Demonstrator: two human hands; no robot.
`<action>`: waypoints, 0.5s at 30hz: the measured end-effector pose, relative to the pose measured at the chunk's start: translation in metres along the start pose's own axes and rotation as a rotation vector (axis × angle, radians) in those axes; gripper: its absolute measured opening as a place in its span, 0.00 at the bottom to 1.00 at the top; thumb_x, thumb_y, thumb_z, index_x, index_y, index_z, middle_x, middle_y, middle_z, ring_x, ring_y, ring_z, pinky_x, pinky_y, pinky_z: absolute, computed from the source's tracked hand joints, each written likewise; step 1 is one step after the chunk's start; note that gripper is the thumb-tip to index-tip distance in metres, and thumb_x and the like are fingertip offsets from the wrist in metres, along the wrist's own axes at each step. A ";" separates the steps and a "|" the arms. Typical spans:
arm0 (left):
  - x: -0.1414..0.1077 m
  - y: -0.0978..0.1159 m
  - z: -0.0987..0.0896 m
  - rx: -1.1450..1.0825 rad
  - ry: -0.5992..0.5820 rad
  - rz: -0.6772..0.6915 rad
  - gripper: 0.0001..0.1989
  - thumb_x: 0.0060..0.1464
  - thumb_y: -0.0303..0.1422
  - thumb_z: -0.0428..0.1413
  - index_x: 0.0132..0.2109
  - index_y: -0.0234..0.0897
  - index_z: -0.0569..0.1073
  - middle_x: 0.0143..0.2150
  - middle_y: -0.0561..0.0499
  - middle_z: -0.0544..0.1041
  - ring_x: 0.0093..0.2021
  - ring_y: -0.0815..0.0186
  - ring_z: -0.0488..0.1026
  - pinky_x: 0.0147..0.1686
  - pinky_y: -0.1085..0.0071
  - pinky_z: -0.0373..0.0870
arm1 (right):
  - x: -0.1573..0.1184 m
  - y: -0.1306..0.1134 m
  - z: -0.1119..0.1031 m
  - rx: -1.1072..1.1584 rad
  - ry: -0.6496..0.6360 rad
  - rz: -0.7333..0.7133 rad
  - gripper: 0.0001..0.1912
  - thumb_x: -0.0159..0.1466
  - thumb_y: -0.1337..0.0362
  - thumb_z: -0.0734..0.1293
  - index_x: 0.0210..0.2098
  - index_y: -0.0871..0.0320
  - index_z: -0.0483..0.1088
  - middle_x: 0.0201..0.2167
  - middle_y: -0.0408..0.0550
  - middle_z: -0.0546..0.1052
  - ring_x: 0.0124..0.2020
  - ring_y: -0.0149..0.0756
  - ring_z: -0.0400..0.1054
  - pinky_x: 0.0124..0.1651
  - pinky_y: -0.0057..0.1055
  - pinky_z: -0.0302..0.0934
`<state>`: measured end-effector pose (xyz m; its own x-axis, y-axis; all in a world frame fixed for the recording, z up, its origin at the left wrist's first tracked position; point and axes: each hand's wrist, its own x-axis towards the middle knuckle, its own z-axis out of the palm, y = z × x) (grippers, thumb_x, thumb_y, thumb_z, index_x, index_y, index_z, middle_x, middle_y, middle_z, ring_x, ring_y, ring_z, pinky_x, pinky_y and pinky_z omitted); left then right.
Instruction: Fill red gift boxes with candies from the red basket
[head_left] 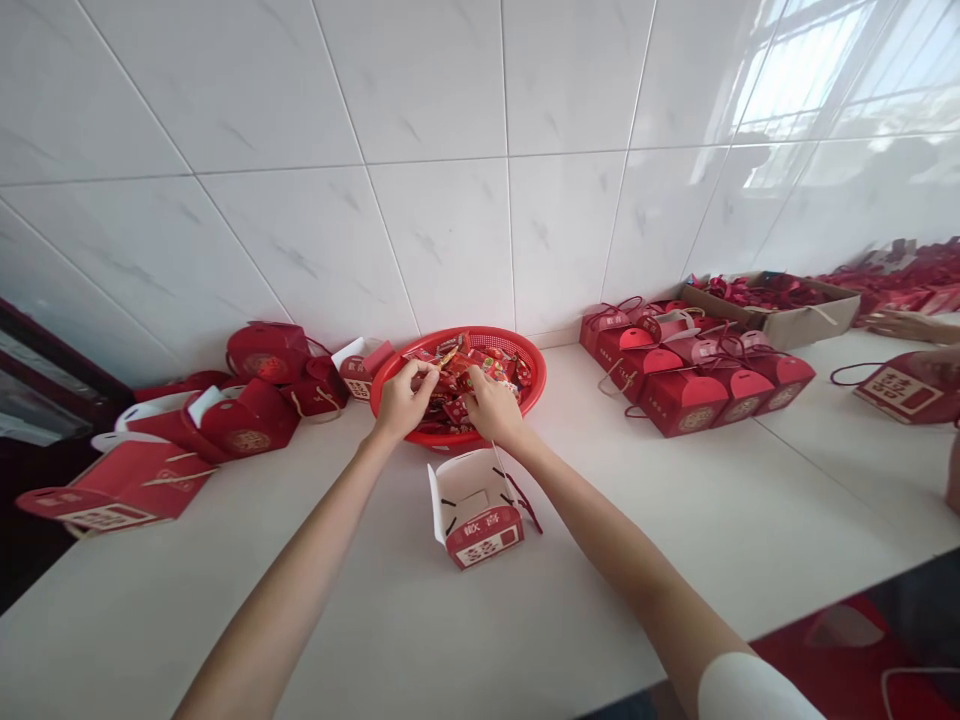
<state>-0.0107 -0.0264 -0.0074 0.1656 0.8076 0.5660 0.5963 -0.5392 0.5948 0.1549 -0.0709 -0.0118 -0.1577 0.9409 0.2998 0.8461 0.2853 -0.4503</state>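
Observation:
Both hands are over a round red plastic basket (537,372) heaped with candies in red wrappers (501,366). My left hand (405,400) pinches a small candy in an orange-yellow wrapper (448,357) between thumb and fingertips. Among the candies on the right side, my right hand (493,408) has its fingers curled downward; whatever they grip is hidden. Just in front of the basket stands an open red box (484,535) with a white inside and gold characters. Its flaps are up, and a dark red cord handle (525,503) hangs at its right side.
Several red boxes (251,420) crowd the table's left side, some open. Closed red boxes (686,400) stand grouped at right, before a cardboard carton (795,325) of red items. At far right, another person's hands (911,325) are near a red box (900,388). A tiled wall (442,230) backs the table.

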 end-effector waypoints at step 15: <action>0.005 -0.020 0.003 -0.128 -0.063 -0.095 0.11 0.46 0.36 0.58 0.38 0.38 0.78 0.42 0.46 0.81 0.44 0.56 0.79 0.50 0.60 0.75 | -0.002 -0.018 -0.002 -0.305 -0.135 -0.210 0.15 0.72 0.71 0.51 0.55 0.60 0.59 0.46 0.60 0.76 0.47 0.46 0.75 0.40 0.37 0.70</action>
<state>-0.0193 -0.0110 -0.0183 0.1650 0.8676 0.4691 0.5070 -0.4826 0.7142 0.1411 -0.0780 -0.0027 -0.3920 0.8891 0.2362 0.8975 0.4260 -0.1139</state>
